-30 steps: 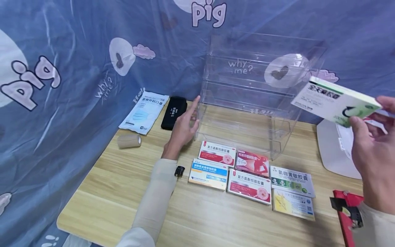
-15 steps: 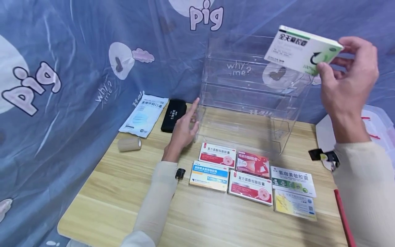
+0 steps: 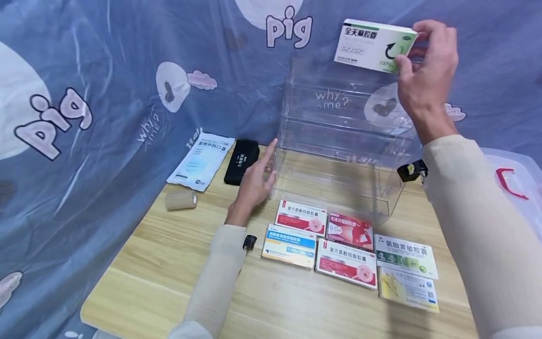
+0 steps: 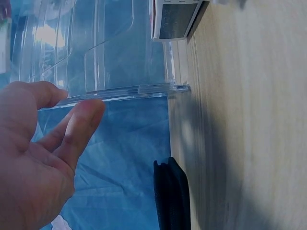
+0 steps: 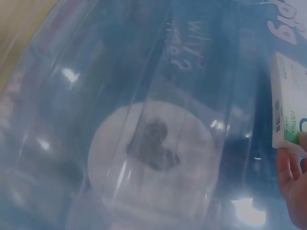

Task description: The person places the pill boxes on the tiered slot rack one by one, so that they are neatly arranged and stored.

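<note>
My left hand [image 3: 256,181] rests against the left side of a clear tiered acrylic display rack [image 3: 334,129], forefinger extended; the left wrist view shows fingertips right at the panel's edge [image 4: 144,91]. High above the rack's top right, my right hand [image 3: 429,68] pinches a white and green medicine box [image 3: 374,46] by its right end, printed front facing me. Part of that box [image 5: 288,100] also shows at the edge of the right wrist view. Several medicine boxes lie in front of the rack, among them a blue and orange one [image 3: 289,246] and a pink one [image 3: 350,230].
Left of the rack lie a black zip case [image 3: 241,162], a mask packet [image 3: 201,161] and a tan roll [image 3: 180,200]. A clear plastic bin [image 3: 514,174] with a red handle stands at the right. A blue printed curtain [image 3: 127,94] hangs behind the table [image 3: 165,263].
My right hand has lifted the white and green box from the right side up and leftward, over the rack's top. The left hand has stayed at the rack's side.
</note>
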Action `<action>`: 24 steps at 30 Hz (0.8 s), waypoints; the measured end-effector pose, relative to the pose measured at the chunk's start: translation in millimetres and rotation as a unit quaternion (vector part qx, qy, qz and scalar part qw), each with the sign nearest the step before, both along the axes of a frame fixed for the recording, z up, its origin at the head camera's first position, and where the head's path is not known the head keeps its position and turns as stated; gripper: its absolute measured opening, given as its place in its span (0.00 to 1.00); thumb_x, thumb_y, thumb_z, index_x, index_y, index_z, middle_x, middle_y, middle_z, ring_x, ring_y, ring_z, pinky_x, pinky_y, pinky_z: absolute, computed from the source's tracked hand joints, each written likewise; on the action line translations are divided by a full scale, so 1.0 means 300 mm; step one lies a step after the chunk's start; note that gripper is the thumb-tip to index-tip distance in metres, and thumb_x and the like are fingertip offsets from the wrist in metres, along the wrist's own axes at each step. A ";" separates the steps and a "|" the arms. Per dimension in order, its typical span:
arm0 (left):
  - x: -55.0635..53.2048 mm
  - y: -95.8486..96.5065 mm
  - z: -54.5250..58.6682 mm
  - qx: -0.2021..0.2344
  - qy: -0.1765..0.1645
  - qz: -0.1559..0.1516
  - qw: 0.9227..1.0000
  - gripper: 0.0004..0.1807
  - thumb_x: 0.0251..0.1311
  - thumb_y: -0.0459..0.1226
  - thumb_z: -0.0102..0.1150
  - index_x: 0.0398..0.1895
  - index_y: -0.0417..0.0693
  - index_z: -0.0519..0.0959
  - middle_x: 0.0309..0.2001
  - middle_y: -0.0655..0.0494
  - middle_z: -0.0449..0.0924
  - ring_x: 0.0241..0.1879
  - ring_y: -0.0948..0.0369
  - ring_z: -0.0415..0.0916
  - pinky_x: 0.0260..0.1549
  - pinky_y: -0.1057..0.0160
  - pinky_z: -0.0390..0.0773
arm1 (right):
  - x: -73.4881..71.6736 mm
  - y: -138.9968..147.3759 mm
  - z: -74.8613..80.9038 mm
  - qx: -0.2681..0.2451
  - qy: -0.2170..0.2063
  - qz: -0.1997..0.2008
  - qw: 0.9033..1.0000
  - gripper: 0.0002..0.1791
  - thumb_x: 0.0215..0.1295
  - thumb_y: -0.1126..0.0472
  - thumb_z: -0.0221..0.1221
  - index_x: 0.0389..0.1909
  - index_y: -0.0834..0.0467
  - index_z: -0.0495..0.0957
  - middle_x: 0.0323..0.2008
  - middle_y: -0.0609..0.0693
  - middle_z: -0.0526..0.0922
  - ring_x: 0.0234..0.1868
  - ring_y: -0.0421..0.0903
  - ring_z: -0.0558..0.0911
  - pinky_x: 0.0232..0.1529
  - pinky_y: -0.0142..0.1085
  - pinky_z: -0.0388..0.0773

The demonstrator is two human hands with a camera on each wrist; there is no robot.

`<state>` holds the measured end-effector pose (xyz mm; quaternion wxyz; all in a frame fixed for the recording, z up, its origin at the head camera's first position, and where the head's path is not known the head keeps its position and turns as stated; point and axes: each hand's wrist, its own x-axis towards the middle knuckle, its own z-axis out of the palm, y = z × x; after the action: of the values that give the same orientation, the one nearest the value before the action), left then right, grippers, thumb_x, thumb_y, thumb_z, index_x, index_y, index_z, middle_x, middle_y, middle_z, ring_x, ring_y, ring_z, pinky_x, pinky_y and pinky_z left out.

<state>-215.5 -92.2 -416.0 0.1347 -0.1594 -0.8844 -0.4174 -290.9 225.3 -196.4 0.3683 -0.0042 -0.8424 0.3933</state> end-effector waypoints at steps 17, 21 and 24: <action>0.005 -0.001 -0.005 -0.014 0.014 -0.004 1.000 0.50 0.71 0.28 0.63 0.89 0.68 0.51 0.72 0.46 0.79 0.57 0.50 0.87 0.56 0.53 0.88 | -0.083 -0.088 -0.130 0.034 -0.034 0.070 0.996 0.28 0.69 0.74 0.62 0.69 0.57 0.80 0.47 0.32 0.61 0.52 0.37 0.85 0.54 0.19 0.81; 0.003 -0.004 -0.005 -0.010 0.020 -0.004 1.000 0.50 0.71 0.28 0.63 0.89 0.68 0.51 0.73 0.46 0.78 0.57 0.51 0.87 0.56 0.53 0.88 | -0.091 -0.128 -0.122 0.047 -0.028 0.080 0.995 0.28 0.70 0.74 0.59 0.70 0.56 0.81 0.48 0.34 0.62 0.58 0.49 0.87 0.58 0.22 0.82; 0.001 -0.003 -0.005 -0.006 0.018 -0.009 1.000 0.51 0.71 0.27 0.63 0.89 0.69 0.51 0.75 0.47 0.76 0.58 0.51 0.87 0.57 0.53 0.88 | -0.094 -0.154 -0.120 0.062 -0.031 0.081 0.994 0.30 0.71 0.74 0.57 0.72 0.55 0.79 0.51 0.42 0.68 0.59 0.52 0.87 0.60 0.26 0.83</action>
<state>-215.2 -93.1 -417.4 0.1460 -0.1759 -0.8830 -0.4100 -319.1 179.2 -232.3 0.3089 0.0745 -0.8737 0.3683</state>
